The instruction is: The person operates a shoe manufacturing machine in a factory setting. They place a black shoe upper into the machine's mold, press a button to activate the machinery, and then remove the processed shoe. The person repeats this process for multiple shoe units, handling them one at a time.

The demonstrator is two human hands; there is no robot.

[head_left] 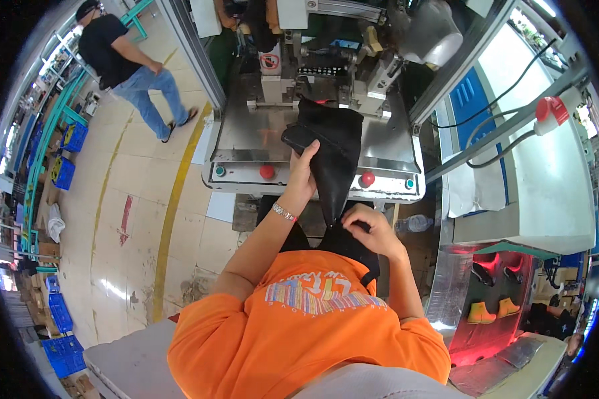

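Black boot (336, 156) — in left hand (303, 171)

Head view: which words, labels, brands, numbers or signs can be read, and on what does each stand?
Orange shirt: lettering around coloured stripes; I won't copy its wording.
Light machine block: red prohibition sign, a slashed ring; any finer print too small to read.
Tiled floor: red arrow, no words visible.
Black piece in the left hand: no lettering visible.
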